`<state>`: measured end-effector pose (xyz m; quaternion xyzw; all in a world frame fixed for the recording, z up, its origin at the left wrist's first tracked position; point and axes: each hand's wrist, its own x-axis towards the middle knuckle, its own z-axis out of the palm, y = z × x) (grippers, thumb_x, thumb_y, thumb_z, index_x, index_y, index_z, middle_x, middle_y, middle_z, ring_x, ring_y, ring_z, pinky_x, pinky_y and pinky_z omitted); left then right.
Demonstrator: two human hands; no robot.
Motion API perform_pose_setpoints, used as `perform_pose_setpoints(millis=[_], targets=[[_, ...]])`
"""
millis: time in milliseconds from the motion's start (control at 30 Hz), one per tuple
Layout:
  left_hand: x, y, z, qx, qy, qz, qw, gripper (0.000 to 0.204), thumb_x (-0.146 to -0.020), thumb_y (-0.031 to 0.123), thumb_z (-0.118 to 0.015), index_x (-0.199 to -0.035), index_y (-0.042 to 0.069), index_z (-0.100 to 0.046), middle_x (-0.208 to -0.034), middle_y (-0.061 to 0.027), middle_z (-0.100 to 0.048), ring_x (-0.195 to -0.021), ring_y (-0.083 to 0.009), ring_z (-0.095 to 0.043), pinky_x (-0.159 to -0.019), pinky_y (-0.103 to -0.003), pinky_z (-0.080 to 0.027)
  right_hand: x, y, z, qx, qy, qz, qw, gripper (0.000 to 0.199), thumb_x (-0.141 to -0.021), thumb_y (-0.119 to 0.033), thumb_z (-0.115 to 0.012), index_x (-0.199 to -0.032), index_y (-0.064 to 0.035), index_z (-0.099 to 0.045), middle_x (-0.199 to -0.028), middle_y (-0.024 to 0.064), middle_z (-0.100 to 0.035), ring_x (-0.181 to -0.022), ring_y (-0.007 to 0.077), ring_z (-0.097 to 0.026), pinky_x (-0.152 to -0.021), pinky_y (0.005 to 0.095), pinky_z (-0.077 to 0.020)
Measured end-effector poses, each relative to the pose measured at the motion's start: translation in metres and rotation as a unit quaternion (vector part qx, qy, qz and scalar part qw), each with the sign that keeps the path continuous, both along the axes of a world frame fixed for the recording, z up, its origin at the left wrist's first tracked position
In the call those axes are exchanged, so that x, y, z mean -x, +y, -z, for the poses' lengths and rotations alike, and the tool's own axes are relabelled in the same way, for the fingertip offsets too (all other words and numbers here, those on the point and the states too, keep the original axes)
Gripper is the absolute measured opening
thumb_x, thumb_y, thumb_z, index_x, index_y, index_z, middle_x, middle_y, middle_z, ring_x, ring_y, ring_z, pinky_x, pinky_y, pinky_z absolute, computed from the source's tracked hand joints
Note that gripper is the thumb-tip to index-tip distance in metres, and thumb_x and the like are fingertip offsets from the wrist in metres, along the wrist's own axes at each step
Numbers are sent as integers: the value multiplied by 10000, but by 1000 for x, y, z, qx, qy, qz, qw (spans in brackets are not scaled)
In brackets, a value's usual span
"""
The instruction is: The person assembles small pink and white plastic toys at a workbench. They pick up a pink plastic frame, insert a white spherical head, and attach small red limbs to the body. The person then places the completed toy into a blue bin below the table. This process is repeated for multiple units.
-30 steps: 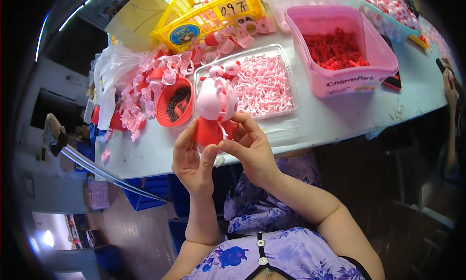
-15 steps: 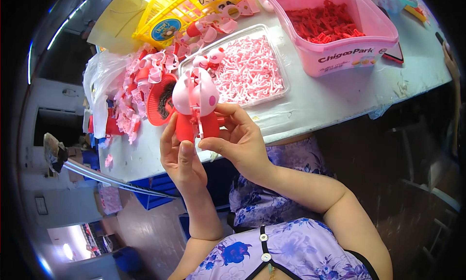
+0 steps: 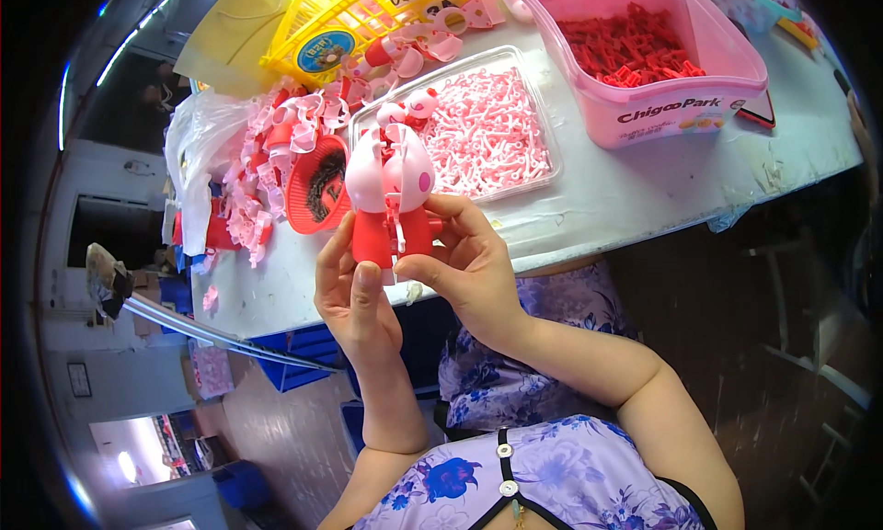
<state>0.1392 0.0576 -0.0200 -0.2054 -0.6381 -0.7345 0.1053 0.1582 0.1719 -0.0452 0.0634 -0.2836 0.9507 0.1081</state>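
Pink-and-red toy figurine shell (image 3: 405,182), upright and parted along a vertical seam, held between the left-hand grip (image 3: 357,300) and the right-hand grip (image 3: 476,277), just in front of the clear plastic tray's (image 3: 543,116) left side. The tray contains small pale-pink pegs (image 3: 497,130). Right of the tray: pink plastic bin (image 3: 607,125) with red parts (image 3: 635,47). Left of the tray: red basket (image 3: 299,190) of dark pieces; farther left, heaped pink and red shell pieces (image 3: 276,139). Behind the tray, leftward: yellow lattice basket (image 3: 368,24). Beneath the tray: pale worktop (image 3: 635,185).
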Motion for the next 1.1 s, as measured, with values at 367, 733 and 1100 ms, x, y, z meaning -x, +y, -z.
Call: perform_pose_setpoints(millis=[367, 733, 1100], targets=[[-4, -5, -11, 53, -10, -6, 999, 626, -832, 285, -707, -1293, -64, -466, -1229, -190, -570, -1139, -262, -566, -997, -403, -438, -4, -4, 1, -15, 6, 3, 1000, 567, -766, -38, -762, -1243, -11, -458, -1111, 94, -570, -1035, 166, -601, -894, 295, -510], [-3, -8, -9, 29, -5, 13, 999, 654, -807, 262, -714, -1292, -90, -453, -1216, -201, -571, -1119, -284, -582, -953, -410, -489, -6, -6, 1, -39, 4, 31, 999, 595, -722, -52, -799, -1228, -25, -488, -1123, 63, -556, -1024, 134, -576, -907, 297, -504], [-1, -5, -7, 24, -21, 16, 999, 653, -810, 264, -735, -1293, -80, -460, -1198, -198, -587, -1094, -266, -598, -960, -391, -473, -4, -6, 2, -51, 12, 58, 997, 598, -724, -44, -798, -1231, -22, -482, -1116, 75, -571, -1030, 146, -589, -903, 297, -507]])
